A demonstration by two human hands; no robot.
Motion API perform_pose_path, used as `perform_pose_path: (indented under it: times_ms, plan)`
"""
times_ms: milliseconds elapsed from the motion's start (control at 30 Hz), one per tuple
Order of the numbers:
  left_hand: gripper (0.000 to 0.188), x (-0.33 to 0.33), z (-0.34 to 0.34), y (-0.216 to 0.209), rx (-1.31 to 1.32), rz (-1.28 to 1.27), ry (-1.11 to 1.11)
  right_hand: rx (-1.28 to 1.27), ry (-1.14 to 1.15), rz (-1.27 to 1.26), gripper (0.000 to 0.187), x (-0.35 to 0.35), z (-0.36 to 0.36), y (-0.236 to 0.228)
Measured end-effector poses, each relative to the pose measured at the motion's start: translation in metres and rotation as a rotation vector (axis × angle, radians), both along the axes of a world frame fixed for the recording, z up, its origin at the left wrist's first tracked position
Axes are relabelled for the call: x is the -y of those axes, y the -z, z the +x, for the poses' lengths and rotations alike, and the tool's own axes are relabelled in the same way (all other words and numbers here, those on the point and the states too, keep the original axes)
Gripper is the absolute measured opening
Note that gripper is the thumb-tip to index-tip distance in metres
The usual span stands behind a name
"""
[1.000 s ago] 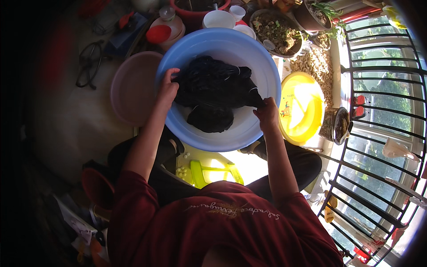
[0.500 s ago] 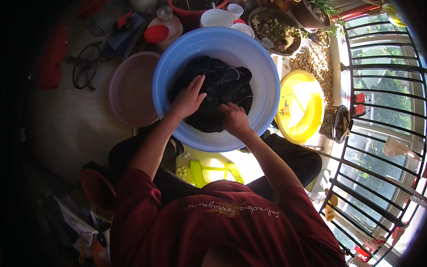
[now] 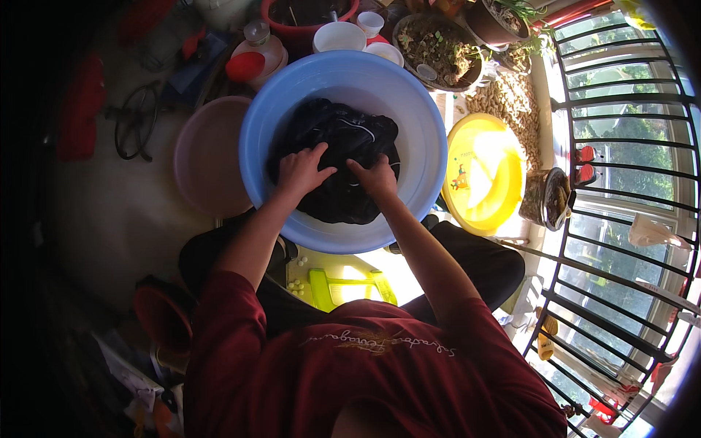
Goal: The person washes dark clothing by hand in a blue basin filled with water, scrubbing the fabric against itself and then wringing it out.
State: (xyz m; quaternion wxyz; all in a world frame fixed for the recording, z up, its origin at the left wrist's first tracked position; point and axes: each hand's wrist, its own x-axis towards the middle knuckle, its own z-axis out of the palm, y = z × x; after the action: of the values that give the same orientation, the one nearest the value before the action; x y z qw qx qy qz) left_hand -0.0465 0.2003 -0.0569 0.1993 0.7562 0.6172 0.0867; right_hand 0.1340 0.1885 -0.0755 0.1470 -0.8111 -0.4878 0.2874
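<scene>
A large blue basin (image 3: 409, 95) stands in front of me on the floor. Inside it lies a wet black garment (image 3: 343, 135), bunched in the middle. My left hand (image 3: 299, 171) presses flat on the cloth's left side, fingers spread. Beside it, my right hand (image 3: 376, 179) pushes down on the cloth's middle, fingers curled into the fabric. The two hands are close together, almost touching. My red-sleeved arms reach in from below.
A pink basin (image 3: 208, 157) sits left of the blue one, a yellow lid or basin (image 3: 485, 171) to its right. Behind stand white bowls (image 3: 339, 36), a red bucket (image 3: 307, 14) and plant pots (image 3: 438, 47). A barred window (image 3: 621, 190) runs along the right.
My hands came in from the basin's rim to the middle of the black cloth and now press on it side by side. The garment is bunched tighter.
</scene>
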Motion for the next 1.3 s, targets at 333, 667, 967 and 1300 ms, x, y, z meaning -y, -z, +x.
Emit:
perform_pose_path:
  times_ms: [333, 667, 967, 1300]
  plan:
    - [0.028, -0.031, -0.022, 0.013, 0.675, -0.005, -0.152, -0.564, 0.165, 0.137, 0.034, -0.011, 0.060, -0.019]
    - [0.046, -0.009, 0.009, -0.027, 0.357, 0.357, 0.025, -1.788, 0.255, -0.054, 0.035, -0.032, 0.062, -0.172]
    - [0.022, -0.030, -0.021, -0.004, 1.106, -0.187, -0.214, -1.859, 0.133, -0.081, 0.038, -0.045, 0.057, -0.205]
    - [0.031, -0.032, -0.036, -0.117, 1.625, 0.077, -0.223, -1.080, 0.058, -0.080, 0.067, -0.037, 0.072, -0.085]
